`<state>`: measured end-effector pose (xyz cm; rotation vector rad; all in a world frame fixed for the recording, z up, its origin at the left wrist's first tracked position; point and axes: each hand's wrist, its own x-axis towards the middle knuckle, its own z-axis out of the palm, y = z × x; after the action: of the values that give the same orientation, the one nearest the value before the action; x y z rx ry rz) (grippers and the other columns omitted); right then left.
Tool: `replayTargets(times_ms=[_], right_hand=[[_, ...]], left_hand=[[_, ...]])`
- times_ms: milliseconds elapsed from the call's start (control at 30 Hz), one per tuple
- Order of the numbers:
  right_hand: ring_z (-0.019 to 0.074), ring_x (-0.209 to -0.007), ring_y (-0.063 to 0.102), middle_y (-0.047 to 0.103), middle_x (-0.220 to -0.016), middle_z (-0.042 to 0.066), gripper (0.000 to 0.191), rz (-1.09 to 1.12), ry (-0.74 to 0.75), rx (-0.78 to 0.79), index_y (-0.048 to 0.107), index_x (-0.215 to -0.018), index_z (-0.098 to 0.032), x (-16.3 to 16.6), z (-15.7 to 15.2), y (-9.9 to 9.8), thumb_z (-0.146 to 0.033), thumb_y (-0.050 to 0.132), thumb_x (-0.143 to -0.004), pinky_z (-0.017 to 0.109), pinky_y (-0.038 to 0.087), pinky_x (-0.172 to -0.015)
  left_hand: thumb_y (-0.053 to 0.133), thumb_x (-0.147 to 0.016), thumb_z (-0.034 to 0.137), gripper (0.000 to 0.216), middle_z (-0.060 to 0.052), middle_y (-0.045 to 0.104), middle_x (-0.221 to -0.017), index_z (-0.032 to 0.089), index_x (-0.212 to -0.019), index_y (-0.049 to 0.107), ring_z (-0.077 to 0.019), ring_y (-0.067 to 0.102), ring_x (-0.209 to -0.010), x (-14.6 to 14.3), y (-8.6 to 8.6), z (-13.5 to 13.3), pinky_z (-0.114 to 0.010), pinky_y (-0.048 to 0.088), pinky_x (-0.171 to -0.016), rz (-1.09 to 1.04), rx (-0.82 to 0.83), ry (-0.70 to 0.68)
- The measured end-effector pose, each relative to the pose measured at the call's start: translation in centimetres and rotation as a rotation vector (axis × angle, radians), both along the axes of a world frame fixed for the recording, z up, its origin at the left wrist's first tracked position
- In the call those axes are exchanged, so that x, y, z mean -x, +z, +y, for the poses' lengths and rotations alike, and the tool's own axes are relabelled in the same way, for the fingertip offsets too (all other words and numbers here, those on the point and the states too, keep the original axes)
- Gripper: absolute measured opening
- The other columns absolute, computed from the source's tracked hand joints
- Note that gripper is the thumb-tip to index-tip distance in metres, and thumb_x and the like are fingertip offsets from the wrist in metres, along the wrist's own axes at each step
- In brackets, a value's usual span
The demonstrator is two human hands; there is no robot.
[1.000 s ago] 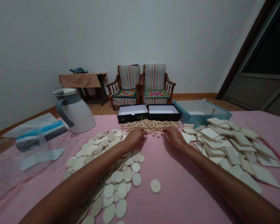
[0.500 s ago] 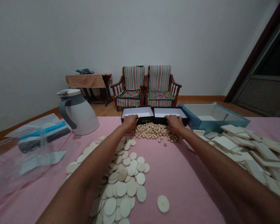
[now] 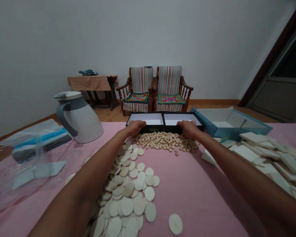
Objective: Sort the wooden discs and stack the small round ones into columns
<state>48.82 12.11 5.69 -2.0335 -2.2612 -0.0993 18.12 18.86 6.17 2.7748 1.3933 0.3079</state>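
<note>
Both my hands have left the bead edges and sit at the boxes. A second ago they're low at the two ends of the beads (image 3: 162,141); half a second ago they're up at the near walls, and now they're about there too, left hand (image 3: 137,126) at the left box (image 3: 158,127), right hand (image 3: 189,127) at the right box (image 3: 172,128). Fingers look curled narrow over each rim. Can't tell how firm the hold is; my own knuckles hide most of the contact.

Boxes stand side by side, open side up, white inside. Can't tell if they've shifted or if it's just my head leaning in, since the whole view is off a bit too. Beads lie loose on the pink cloth (image 3: 182,184), in a band along the near walls, one stray bead a little nearer me. I judge the change means the boxes, not the beads, are what I'm handling at this point; bead gathering looks paused, and a hard tug toward me would likely push into the pile.

Rest looks the same: discs (image 3: 127,206) heaped under and beside my left forearm, one lone disc (image 3: 175,224) apart on the cloth, tiles (image 3: 248,154) piled past my right forearm, blue box (image 3: 236,130) just beside the right box, jug (image 3: 86,123) off to the left.
</note>
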Motion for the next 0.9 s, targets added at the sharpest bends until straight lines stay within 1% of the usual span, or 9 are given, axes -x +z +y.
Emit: replayTargets(times_ms=[200,267,400,467,567,667,767,833,900], right_hand=[[0.0272,-0.102,0.057,0.068,-0.105,0.01,0.039,0.023,-0.009,-0.004,0.066,-0.107,-0.024,0.3,0.1,0.3,-0.006,0.044,-0.081,0.037,0.034,-0.081],[0.0278,-0.103,0.056,0.066,-0.108,0.011,0.036,0.035,-0.028,-0.033,0.064,-0.111,-0.023,0.5,-0.5,0.5,-0.01,0.043,-0.084,0.038,0.035,-0.082],[0.0294,-0.112,0.048,0.057,-0.122,0.016,0.037,0.076,-0.035,-0.171,0.053,-0.126,-0.016,0.7,-3.3,0.7,-0.02,0.043,-0.09,0.04,0.036,-0.088],[0.0263,-0.109,0.05,0.059,-0.117,0.014,0.035,0.146,0.044,-0.229,0.055,-0.122,-0.015,0.9,-5.2,0.6,-0.019,0.045,-0.089,0.036,0.037,-0.089],[0.0215,-0.099,0.055,0.064,-0.107,0.01,0.03,0.252,0.156,-0.231,0.058,-0.114,-0.015,1.6,-8.1,0.1,-0.015,0.047,-0.086,0.03,0.039,-0.085],[0.0199,-0.09,0.057,0.066,-0.094,0.008,0.023,0.273,0.212,-0.149,0.063,-0.1,-0.016,2.8,-10.4,-0.5,-0.014,0.045,-0.086,0.028,0.039,-0.078],[0.0188,-0.087,0.057,0.065,-0.09,0.007,0.019,0.27,0.271,-0.036,0.064,-0.091,-0.017,4.1,-12.0,-1.3,-0.014,0.046,-0.086,0.026,0.037,-0.075],[0.019,-0.086,0.057,0.063,-0.093,0.008,0.017,0.235,0.208,0.01,0.062,-0.092,-0.017,5.0,-12.7,-1.8,-0.016,0.046,-0.086,0.027,0.036,-0.072],[0.0198,-0.083,0.057,0.06,-0.095,0.011,0.016,0.188,0.086,0.018,0.06,-0.093,-0.017,5.8,-13.0,-2.3,-0.018,0.044,-0.088,0.028,0.035,-0.068]], left_hand=[[0.045,-0.088,0.024,0.02,0.0,0.068,-0.092,0.023,-0.089,0.065,-0.0183,0.059,-0.088,-0.6,-0.1,0.0,-0.027,0.039,-0.078,-0.021,-0.003,-0.013],[0.048,-0.087,0.025,0.018,-0.001,0.067,-0.098,0.024,-0.094,0.065,-0.0181,0.058,-0.093,-0.5,0.2,-0.3,-0.027,0.041,-0.081,-0.044,-0.017,0.005],[0.042,-0.091,0.019,0.03,-0.008,0.056,-0.121,0.02,-0.117,0.057,-0.0203,0.05,-0.112,1.1,1.2,-1.4,-0.032,0.04,-0.094,-0.125,-0.104,0.163],[0.037,-0.093,0.017,0.03,-0.012,0.056,-0.119,0.016,-0.116,0.057,-0.0239,0.05,-0.114,2.3,1.5,-2.0,-0.038,0.041,-0.096,-0.121,-0.114,0.274],[0.049,-0.093,0.026,0.025,-0.011,0.057,-0.116,0.015,-0.115,0.057,-0.0236,0.056,-0.106,3.6,1.2,-2.9,-0.041,0.049,-0.088,-0.035,-0.02,0.355],[0.057,-0.09,0.033,0.033,-0.009,0.057,-0.118,0.016,-0.119,0.054,-0.0213,0.059,-0.101,3.7,0.3,-4.3,-0.04,0.052,-0.083,0.059,0.084,0.353],[0.055,-0.091,0.032,0.031,-0.009,0.057,-0.118,0.016,-0.118,0.055,-0.0215,0.059,-0.101,3.2,0.0,-6.5,-0.041,0.052,-0.084,0.098,0.074,0.333],[0.055,-0.09,0.028,0.024,-0.01,0.06,-0.112,0.015,-0.109,0.06,-0.0229,0.059,-0.101,2.8,0.1,-8.2,-0.039,0.05,-0.085,0.101,0.031,0.282],[0.054,-0.087,0.024,0.015,-0.01,0.063,-0.102,0.016,-0.096,0.065,-0.023,0.059,-0.099,2.2,0.2,-9.8,-0.035,0.048,-0.084,0.1,0.005,0.184]])
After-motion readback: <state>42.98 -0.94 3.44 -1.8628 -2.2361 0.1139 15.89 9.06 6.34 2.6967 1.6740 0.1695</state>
